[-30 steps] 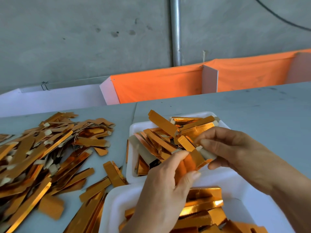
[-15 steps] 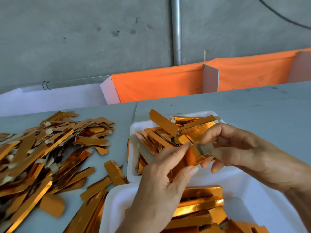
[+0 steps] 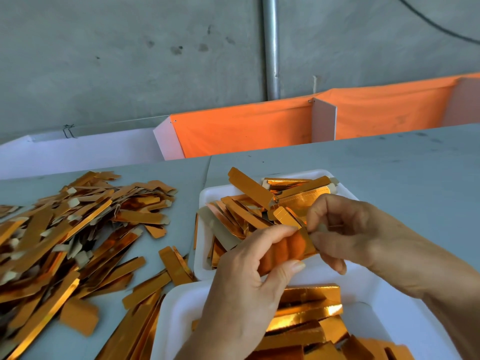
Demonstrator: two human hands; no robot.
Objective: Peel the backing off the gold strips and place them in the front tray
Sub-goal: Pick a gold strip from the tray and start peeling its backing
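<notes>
My left hand (image 3: pixel 246 287) grips a gold strip (image 3: pixel 291 246) between thumb and fingers, and the fingers mirror in its foil. My right hand (image 3: pixel 345 235) pinches the pale backing tab (image 3: pixel 320 228) at the strip's right end. Both hands hover above the gap between two white trays. The front tray (image 3: pixel 176 315) nearest me holds several shiny gold strips (image 3: pixel 306 315). The back tray (image 3: pixel 205 201) holds a jumble of gold strips (image 3: pixel 249 203), partly hidden by my hands.
A large heap of gold strips with pale tabs (image 3: pixel 65 242) covers the grey table (image 3: pixel 402 172) on the left, and loose ones (image 3: pixel 145 287) lie beside the trays. An orange cloth barrier (image 3: pixel 246 131) and a white panel (image 3: pixel 78 152) run behind the table.
My right hand has shifted its pinch to the strip's end tab and pulled slightly up and right. My left hand has kept its hold on the strip.
</notes>
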